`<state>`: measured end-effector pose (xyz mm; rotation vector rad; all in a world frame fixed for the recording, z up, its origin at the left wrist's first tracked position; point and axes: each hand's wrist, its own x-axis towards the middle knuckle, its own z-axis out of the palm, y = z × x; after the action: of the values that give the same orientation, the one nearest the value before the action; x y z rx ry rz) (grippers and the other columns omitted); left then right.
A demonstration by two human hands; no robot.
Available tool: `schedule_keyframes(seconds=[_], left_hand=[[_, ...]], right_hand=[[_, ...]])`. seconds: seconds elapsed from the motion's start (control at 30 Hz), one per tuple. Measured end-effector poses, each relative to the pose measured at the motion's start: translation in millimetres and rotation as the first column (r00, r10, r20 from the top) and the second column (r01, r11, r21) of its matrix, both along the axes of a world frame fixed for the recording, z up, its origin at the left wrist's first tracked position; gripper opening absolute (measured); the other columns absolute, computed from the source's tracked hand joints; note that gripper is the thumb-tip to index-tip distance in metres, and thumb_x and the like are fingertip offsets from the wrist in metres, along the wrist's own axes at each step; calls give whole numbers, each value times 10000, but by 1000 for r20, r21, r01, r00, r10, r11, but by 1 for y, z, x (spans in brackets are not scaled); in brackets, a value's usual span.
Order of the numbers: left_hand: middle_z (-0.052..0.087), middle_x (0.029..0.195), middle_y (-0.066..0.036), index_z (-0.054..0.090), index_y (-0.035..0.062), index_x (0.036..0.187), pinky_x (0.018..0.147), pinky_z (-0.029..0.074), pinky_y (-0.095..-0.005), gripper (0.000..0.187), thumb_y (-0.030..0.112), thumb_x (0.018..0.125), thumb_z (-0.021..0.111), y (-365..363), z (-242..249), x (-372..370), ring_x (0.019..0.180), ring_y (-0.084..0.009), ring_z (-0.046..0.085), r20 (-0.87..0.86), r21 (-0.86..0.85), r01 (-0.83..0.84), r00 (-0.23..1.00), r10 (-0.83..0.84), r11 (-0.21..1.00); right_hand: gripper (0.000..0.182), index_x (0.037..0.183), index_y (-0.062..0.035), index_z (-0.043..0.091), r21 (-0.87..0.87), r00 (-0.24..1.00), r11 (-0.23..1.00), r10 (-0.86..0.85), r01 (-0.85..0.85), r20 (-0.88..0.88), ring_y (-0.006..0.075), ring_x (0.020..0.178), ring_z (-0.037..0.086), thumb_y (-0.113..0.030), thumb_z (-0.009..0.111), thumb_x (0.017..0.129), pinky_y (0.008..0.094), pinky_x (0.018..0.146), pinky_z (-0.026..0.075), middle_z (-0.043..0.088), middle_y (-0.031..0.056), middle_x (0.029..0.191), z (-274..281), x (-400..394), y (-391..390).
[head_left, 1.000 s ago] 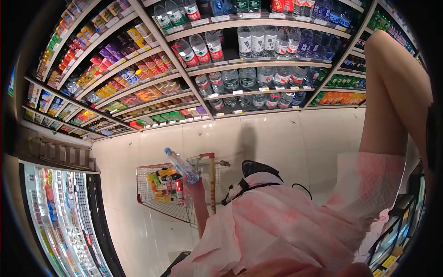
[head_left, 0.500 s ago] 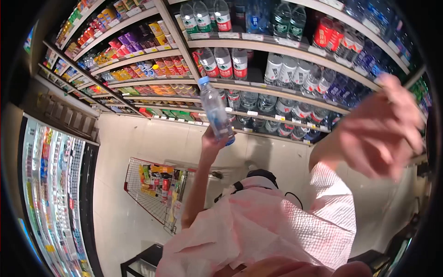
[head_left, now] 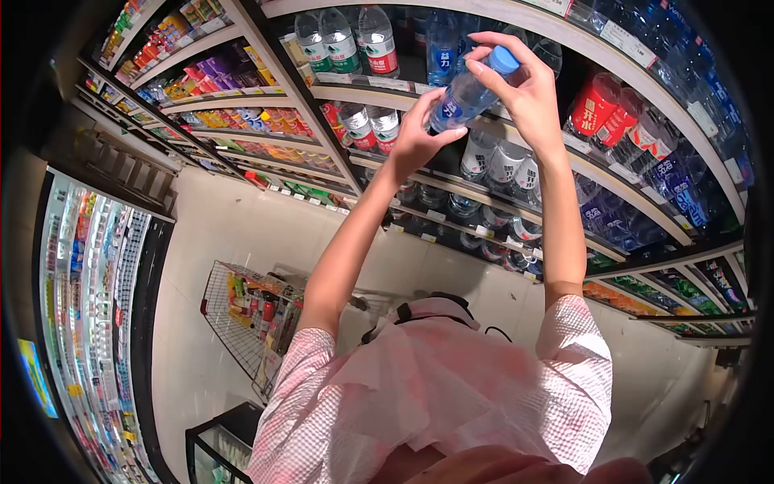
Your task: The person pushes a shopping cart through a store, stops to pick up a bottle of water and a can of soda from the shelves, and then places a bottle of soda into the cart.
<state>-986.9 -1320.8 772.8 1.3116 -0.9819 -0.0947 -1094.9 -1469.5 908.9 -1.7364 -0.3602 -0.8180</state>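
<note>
A clear water bottle (head_left: 466, 101) with a blue cap and a blue label is held tilted in front of the shelves, its cap end up and to the right. My left hand (head_left: 419, 133) grips it near the base. Around the neck and cap curl the fingers and thumb of my right hand (head_left: 528, 97). Just behind it, similar blue-labelled bottles (head_left: 443, 52) stand on a shelf. Red-labelled bottles (head_left: 377, 44) are to their left.
Shelves of drinks curve across the front, with red-labelled bottles (head_left: 595, 105) at right. A wire shopping cart (head_left: 234, 335) holding several goods stands on the floor at lower left. Beyond it runs a lit display case (head_left: 97, 315).
My left hand has raised the bottle up and right toward the shelves. My right hand has come in from the right and taken hold of the cap end.
</note>
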Motion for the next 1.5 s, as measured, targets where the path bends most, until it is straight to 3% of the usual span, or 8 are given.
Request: schedule_keyframes(seconds=[0.1, 0.23, 0.37, 0.63, 0.97, 1.13, 1.4, 1.5], left_hand=[[635, 1222, -194, 562, -9, 1297, 964, 496, -418, 687, 110, 710, 899, -27, 18, 17, 1116, -338, 631, 379, 15, -424, 840, 387, 905], [632, 1161, -204, 589, -13, 1251, 946, 494, -450, 673, 88, 665, 905, -66, 13, 33, 1091, -394, 612, 344, -169, -511, 771, 536, 843], [612, 1136, -157, 616, 40, 1258, 895, 517, -439, 646, 13, 657, 849, -88, 8, 32, 1071, -372, 622, 330, -298, -610, 656, 679, 734], [649, 1018, -138, 569, -27, 1243, 902, 446, -454, 733, 347, 680, 852, -98, -9, 38, 983, -351, 639, 344, -199, -725, 578, 740, 659], [519, 1233, -237, 525, -24, 1247, 955, 410, -482, 642, 178, 694, 781, -76, -1, 41, 1056, -388, 540, 450, -184, -750, 510, 733, 635], [516, 1227, -258, 435, -38, 1362, 960, 464, -479, 635, 249, 885, 741, -75, 7, 71, 1138, -440, 552, 361, -49, -727, 626, 691, 684], [635, 1142, -120, 524, 38, 1338, 930, 418, -443, 566, 249, 872, 765, -69, -6, 87, 1076, -273, 634, 512, -3, -820, 491, 705, 572], [638, 1113, -165, 523, 16, 1336, 921, 398, -457, 561, 243, 881, 758, -65, -9, 94, 1033, -332, 637, 516, -40, -772, 527, 675, 634]], right_hand=[[330, 1198, -31, 655, -63, 985, 998, -20, 31, 169, 138, 1010, 634, -36, 748, 882, 284, 892, 506, 665, 64, 1087, 5, 18, -2], [390, 1198, 1, 641, -218, 840, 872, -309, 437, 446, 189, 1072, 595, -21, 793, 839, 285, 924, 482, 584, 101, 1173, -2, 46, -13], [427, 1137, 13, 642, 170, 768, 837, -546, 520, 334, 283, 1009, 613, -138, 857, 800, 382, 882, 497, 591, 149, 1095, -32, 59, -8], [375, 1084, 4, 690, 16, 676, 758, -590, 652, 441, 253, 777, 658, -75, 869, 765, 343, 709, 535, 658, 122, 906, -38, 81, -9], [437, 1041, 32, 684, -150, 506, 487, -782, 861, 365, 458, 770, 690, -336, 815, 845, 480, 666, 550, 716, 249, 840, -36, 109, -22], [389, 932, 45, 679, -270, 447, 369, -825, 890, 345, 459, 753, 683, -288, 833, 803, 505, 690, 544, 699, 256, 790, -32, 114, -23], [341, 933, 30, 603, -155, 403, 375, -795, 914, 453, 442, 709, 646, -171, 831, 778, 506, 635, 514, 629, 222, 800, -51, 132, -20], [405, 1024, 34, 614, -178, 413, 374, -802, 910, 432, 452, 766, 648, -176, 843, 764, 507, 671, 516, 637, 236, 873, -51, 131, -20]])
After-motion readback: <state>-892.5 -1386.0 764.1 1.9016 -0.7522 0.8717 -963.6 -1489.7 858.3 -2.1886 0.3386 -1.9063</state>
